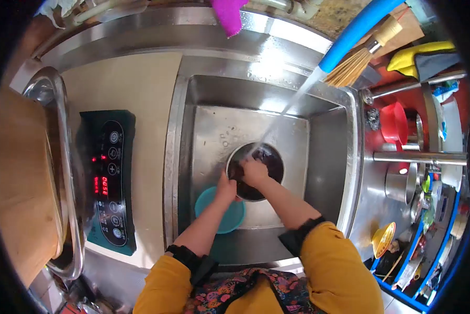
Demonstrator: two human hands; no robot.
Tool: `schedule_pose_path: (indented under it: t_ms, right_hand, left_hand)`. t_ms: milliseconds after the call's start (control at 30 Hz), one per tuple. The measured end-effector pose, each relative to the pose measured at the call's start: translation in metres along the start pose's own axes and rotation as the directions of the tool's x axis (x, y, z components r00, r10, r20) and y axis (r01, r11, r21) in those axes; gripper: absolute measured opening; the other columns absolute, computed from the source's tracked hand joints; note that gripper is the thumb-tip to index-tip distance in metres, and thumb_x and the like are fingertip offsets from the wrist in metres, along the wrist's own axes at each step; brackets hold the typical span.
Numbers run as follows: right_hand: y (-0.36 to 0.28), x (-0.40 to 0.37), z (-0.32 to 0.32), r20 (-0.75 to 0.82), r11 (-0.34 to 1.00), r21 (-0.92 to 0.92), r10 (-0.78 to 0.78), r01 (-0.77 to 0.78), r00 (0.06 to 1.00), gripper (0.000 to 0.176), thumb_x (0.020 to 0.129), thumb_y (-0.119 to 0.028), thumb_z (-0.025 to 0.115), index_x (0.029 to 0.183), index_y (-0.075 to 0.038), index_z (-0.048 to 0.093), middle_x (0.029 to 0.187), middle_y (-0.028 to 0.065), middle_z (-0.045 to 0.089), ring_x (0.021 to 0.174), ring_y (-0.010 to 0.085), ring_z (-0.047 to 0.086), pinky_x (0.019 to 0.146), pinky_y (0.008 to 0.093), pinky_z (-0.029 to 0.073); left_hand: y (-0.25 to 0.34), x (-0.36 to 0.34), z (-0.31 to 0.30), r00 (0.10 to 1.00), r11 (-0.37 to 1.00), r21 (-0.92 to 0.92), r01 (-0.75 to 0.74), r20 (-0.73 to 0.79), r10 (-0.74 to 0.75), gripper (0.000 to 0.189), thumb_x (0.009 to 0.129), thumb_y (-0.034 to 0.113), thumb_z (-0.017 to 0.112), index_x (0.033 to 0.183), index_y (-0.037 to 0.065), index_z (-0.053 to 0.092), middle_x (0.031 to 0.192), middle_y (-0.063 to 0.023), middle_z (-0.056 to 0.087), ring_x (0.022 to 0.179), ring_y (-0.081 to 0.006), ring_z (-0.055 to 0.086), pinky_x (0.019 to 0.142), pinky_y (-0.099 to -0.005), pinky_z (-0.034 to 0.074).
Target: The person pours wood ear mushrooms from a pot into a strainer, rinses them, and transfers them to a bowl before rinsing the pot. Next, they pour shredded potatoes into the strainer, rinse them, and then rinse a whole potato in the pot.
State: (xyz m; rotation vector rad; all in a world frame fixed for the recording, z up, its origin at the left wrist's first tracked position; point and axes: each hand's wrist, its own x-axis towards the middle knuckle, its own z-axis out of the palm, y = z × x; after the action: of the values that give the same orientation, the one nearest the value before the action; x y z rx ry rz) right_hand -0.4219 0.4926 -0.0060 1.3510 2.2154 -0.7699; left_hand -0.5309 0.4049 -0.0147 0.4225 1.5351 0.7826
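A round metal pot (281,170) with a dark inside sits in the steel sink (209,123). Water streams from a blue hose (358,34) down into it. At the pot's left rim, my left hand (226,186) is closed on the edge. My right hand (256,172) reaches into the pot with its fingers curled; what they hold, if anything, is hidden. Between the two hands shows something dark that I cannot make out. A turquoise plastic bowl (230,220) stands in the sink below my left hand, partly covered by my forearm.
An induction cooker (112,178) with lit red digits is on the left counter, beside a large metal-rimmed vessel (66,157). A bamboo brush (358,60) lies at the back right. To the right are a red bowl (393,123), a metal pot (400,186) and a yellow bowl (383,239).
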Motion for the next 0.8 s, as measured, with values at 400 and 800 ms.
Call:
schedule_pose_path:
  t_ms: [400, 800]
  right_hand:
    - [0.061, 0.054, 0.069, -0.037, 0.896, 0.291, 0.361, -0.336, 0.932, 0.026, 0.069, -0.015, 0.064, 0.094, -0.01, 0.066, 0.093, 0.0167, 0.064, 0.094, 0.028, 0.061, 0.079, 0.039, 0.049]
    - [0.029, 0.046, 0.068, -0.134, 0.985, -0.003, 0.168, -0.17, 0.977, 0.057, 0.066, -0.031, 0.07, 0.118, -0.013, 0.056, 0.113, 0.0198, 0.058, 0.105, 0.0351, 0.056, 0.091, 0.0433, 0.044]
  left_hand:
    - [0.006, -0.004, 0.001, 1.0, 0.999, -0.046, 0.026, -0.014, -0.027, 0.064, 0.081, 0.0, 0.038, 0.138, 0.02, 0.021, 0.115, -0.0197, 0.051, 0.07, -0.0339, 0.063, 0.039, -0.0382, 0.056]
    - [-0.013, 0.007, 0.002, 1.0, 1.0, -0.016, -0.014, -0.019, 0.013, 0.067, 0.08, 0.001, 0.041, 0.139, 0.022, 0.018, 0.118, -0.0194, 0.05, 0.083, -0.0351, 0.063, 0.047, -0.0392, 0.058]
